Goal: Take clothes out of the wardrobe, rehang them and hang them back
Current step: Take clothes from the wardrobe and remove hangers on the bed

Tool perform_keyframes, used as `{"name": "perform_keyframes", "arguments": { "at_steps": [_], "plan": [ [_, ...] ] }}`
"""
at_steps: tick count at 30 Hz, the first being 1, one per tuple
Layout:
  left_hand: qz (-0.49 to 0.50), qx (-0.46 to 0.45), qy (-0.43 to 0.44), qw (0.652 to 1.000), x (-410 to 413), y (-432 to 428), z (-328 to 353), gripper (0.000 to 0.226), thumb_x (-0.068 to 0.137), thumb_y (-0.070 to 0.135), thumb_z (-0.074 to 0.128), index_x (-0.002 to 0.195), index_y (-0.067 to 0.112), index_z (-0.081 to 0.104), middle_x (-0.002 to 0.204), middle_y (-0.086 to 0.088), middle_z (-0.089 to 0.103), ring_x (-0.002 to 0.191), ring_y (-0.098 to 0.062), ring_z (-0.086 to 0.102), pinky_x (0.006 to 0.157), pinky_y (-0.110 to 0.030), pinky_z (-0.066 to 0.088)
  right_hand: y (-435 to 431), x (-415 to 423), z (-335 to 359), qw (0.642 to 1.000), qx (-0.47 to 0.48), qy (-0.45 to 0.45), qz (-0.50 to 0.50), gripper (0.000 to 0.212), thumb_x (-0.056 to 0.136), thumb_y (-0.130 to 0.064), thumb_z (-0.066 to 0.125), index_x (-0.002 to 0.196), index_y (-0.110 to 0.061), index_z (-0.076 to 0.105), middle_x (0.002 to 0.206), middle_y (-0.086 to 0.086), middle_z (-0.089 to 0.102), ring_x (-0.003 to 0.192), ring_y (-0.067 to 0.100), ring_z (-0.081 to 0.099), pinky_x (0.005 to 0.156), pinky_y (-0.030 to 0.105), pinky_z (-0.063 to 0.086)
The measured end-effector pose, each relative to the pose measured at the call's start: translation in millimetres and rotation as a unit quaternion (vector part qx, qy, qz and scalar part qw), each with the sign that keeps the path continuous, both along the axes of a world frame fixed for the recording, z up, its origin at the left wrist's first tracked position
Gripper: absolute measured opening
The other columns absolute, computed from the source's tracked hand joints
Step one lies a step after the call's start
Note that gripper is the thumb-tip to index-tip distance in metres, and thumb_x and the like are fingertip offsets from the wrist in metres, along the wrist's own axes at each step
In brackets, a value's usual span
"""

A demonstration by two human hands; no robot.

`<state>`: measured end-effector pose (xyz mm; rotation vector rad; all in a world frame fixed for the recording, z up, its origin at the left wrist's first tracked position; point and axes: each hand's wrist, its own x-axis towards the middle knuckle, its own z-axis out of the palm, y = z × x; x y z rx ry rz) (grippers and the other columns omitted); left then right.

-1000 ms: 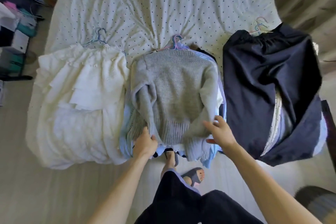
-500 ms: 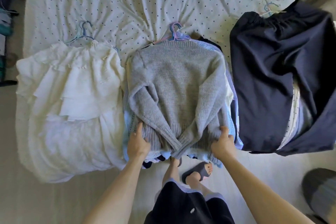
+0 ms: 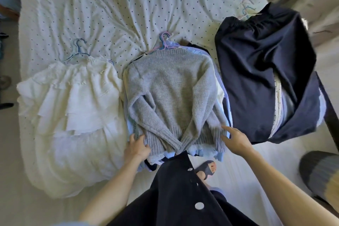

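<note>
three heaps of hung clothes lie side by side on the bed (image 3: 119,5), on its dotted sheet. the grey sweater (image 3: 174,88) tops the middle heap, sleeves folded in so the cuffs meet at the hem, with pale blue and white layers showing under it. its pink and blue hangers (image 3: 165,41) poke out above the collar.

your left hand (image 3: 136,147) sits at the left corner of the sweater's hem. the fingers are curled close together against the edge and the thumb lies on the knit (whether they truly pinch the cloth, i cannot tell). your right hand (image 3: 236,141) is at the right corner of the hem. its fingers are straight and spread, with a fingertip touching the ribbing.

just left of the sweater is the white ruffled dress (image 3: 73,112) on a blue hanger (image 3: 78,49). to the right lies the dark navy garment (image 3: 260,71), and more hooks (image 3: 246,9) show at its gathered top. your slippered foot (image 3: 206,169) stands on the floor below the heap.
</note>
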<state>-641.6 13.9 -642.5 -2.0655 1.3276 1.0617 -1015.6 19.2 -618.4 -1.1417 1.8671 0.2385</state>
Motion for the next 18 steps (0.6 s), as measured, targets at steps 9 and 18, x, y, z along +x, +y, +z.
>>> {"name": "perform_keyframes", "arguments": {
  "at_steps": [9,18],
  "plan": [
    [-0.247,-0.184,0.084,0.948,-104.3,-112.1,112.7,0.058,0.100,0.041,0.043,0.155,0.028,0.029,0.164,0.000,0.020,0.149,-0.024,0.020,0.118,-0.043,0.024,40.1,-35.2,145.6,0.961,-0.253,0.056,-0.096,0.040,0.099,-0.036,0.055,0.139,-0.032,0.057,0.145,-0.009,0.056,0.134,0.017,0.049,0.106,0.034,0.041],
    [-0.562,-0.318,0.239,0.725,-377.1,-57.2,265.4,0.057,0.099,0.049,0.043,0.153,0.039,0.030,0.164,0.008,0.019,0.152,-0.015,0.012,0.121,-0.046,0.010,208.6,-136.9,288.4,0.838,-0.413,0.307,-0.181,0.042,0.097,-0.038,0.053,0.135,-0.024,0.064,0.140,0.000,0.061,0.140,0.024,0.047,0.117,0.043,0.035]
  ]
}}
